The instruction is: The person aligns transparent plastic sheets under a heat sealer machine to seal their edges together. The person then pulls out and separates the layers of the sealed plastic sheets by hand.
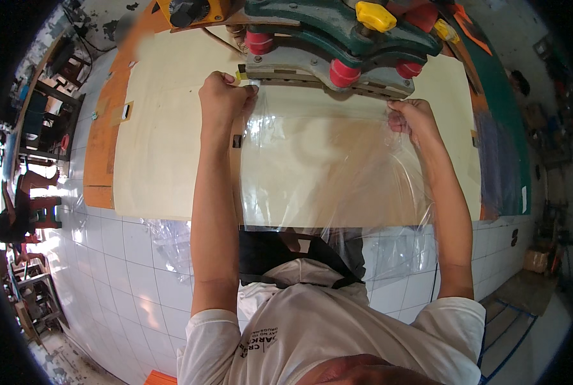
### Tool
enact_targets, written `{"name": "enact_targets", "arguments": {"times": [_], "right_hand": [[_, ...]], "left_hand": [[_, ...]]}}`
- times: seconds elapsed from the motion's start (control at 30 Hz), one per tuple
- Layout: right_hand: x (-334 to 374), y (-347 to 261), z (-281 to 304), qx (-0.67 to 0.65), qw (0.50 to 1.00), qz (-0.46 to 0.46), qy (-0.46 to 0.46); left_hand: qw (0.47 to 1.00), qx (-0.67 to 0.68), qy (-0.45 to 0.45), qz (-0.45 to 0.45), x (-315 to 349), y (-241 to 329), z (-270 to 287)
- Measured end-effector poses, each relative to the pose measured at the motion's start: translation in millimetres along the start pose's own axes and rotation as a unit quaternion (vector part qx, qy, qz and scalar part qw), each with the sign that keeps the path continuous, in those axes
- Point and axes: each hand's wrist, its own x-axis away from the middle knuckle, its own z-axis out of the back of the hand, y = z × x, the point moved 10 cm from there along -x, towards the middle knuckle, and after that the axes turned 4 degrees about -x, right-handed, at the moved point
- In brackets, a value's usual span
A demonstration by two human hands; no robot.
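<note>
A clear plastic sheet (312, 160) lies over the pale tabletop (164, 147) and drapes past its near edge. My left hand (225, 96) pinches its far left corner beside the left end of a green and grey metal press head (337, 51). At the far right corner, my right hand (411, 119) grips the same sheet with bent fingers, just below the press head's right end. Between my hands, the sheet's far edge runs along the underside of the press head. Whether the sheet is one layer or a bag, I cannot tell.
Red round knobs (345, 72) and a yellow knob (376, 16) sit on the press head. Loose clear plastic (171, 240) hangs by the table's near left edge. Blue-grey sheets (499, 167) lie at the right. A person sits at the far left, near stools.
</note>
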Motion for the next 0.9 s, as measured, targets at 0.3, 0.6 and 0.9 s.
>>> {"name": "enact_targets", "arguments": {"times": [0.3, 0.6, 0.9], "right_hand": [[-4, 6, 4, 0.009, 1.0, -0.019, 0.006], [-4, 6, 0, -0.01, 1.0, -0.016, -0.016], [-6, 7, -1, -0.006, 0.999, -0.021, -0.026]], "left_hand": [[1.0, -0.006, 0.007, 0.009, 8, 13, 3], [0.999, 0.025, 0.0, 0.022, -4, -5, -1], [1.0, -0.027, -0.002, 0.012, -1, 7, 1]]}}
